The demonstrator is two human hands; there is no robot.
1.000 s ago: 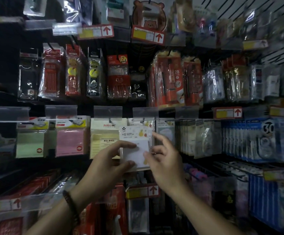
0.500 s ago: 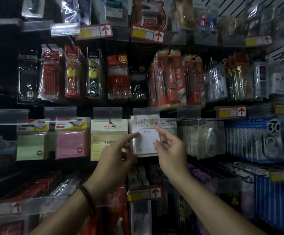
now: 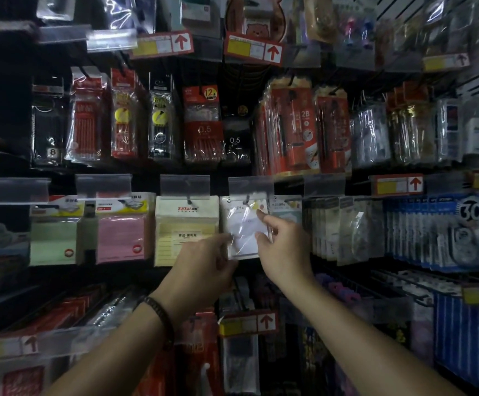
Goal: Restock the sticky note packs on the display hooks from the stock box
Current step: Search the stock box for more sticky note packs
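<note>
- Rows of hooks full of pens and paper packs cover the dark wall in front of you.
- One second ago you held the white pack lower down, out in front of the row.
- Now it is up in the row, under a clear tag, just beside the yellow pack.
- Its top sits at the hook, so it looks like it is hung now.
- Your left hand holds the pack's low left edge with bent fingers.
- Your right hand pinches the right edge, with one finger pointing up the front.
- The pack leans a bit and its wrap is crinkled, so you may want to push it back and make it straight.
- That seems to be one pack done.
- The pink pack and green pack hang further left.
- You cannot see the box, so you cannot tell how many packs are left.
</note>
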